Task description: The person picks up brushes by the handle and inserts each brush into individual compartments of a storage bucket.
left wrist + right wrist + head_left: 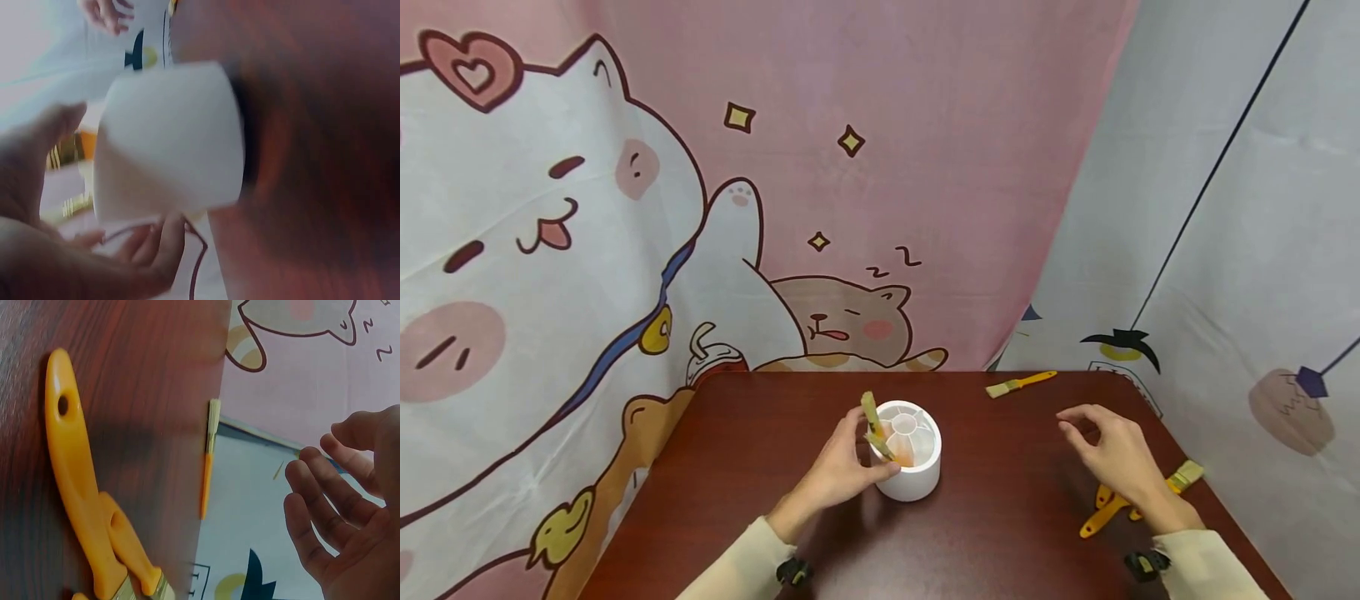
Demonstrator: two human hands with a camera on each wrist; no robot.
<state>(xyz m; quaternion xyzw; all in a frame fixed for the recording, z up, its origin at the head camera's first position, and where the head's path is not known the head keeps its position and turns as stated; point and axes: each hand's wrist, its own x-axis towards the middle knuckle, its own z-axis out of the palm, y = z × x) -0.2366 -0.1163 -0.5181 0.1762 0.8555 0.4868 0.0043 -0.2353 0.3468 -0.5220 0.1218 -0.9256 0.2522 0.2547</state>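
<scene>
My left hand (841,462) grips a round white brush holder (910,483) from its left side, thumb at the near edge and fingers at the far edge. Inside, the holder is split into compartments around a central ring. Two paintbrushes (871,410) stand in its left part with pale bristles upward; their orange handles show faintly within. Over the table's right side, my right hand (1108,450) hovers with loosely bent fingers and holds nothing. Beneath it lie several yellow-handled paintbrushes (1099,521), partly hidden by the wrist. In the right wrist view, one large brush handle (78,481) overlaps a smaller one.
Another yellow-handled paintbrush (1033,380) lies by the back edge of the dark red-brown table (775,417). Cloth with cartoon cats (962,167) hangs behind the table and along both sides.
</scene>
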